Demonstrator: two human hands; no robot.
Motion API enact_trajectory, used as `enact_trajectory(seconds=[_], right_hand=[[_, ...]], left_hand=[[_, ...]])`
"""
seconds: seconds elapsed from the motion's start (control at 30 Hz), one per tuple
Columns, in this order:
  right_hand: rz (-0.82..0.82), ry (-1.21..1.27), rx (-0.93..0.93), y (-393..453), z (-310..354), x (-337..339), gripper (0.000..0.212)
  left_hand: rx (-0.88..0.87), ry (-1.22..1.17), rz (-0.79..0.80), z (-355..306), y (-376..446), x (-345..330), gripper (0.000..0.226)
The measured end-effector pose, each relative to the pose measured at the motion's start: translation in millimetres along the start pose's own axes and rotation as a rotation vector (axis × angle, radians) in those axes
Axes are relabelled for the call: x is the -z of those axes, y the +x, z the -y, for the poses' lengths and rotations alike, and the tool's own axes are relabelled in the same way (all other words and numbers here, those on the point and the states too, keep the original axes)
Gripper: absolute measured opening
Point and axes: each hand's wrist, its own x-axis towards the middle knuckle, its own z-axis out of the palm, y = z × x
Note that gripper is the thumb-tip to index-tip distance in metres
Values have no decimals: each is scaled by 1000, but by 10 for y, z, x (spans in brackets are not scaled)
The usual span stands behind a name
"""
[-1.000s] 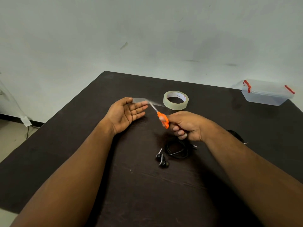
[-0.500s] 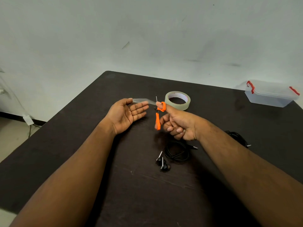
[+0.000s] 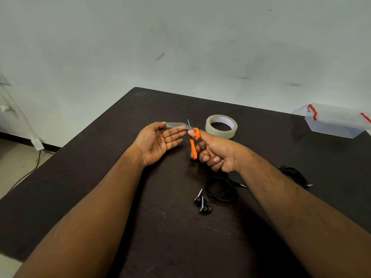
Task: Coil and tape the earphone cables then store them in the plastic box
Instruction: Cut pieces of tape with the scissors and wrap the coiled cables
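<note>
1. My left hand (image 3: 160, 140) sits at the centre of the frame, palm up and fingers mostly straight. A strip of clear tape (image 3: 175, 124) runs rightward from near my thumb tip, out past my fingertips. I judge the thumb pins it, though the contact is hard to see.

2. My right hand (image 3: 214, 153) is curled round the orange scissors (image 3: 193, 142), thumb through the upper loop. The thin blades point up the frame.

3. The relation that counts: the tape's long axis runs left to right and the blades stand almost square across it, at its right end just beyond my left fingertips. The tape roll (image 3: 221, 126) lies just right of the blades. Whether the strip is already cut free I cannot tell.

4. The coiled earphone cable (image 3: 220, 189) lies below my right hand, buds at its lower left. A second cable (image 3: 294, 175) peeps out beyond my right forearm.

5. The plastic box (image 3: 337, 122), lid on, waits at the right edge, nearer my right hand.
</note>
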Motion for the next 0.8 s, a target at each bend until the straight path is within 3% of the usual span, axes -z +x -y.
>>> enact_trajectory(seconds=[0.23, 0.8], right_hand=[[-67, -17, 27, 70, 15, -27, 57], [-81, 20, 27, 125, 24, -60, 55]], left_hand=[[-8, 25, -20, 2, -60, -64, 30], [-1, 52, -4, 0, -22, -14, 19]])
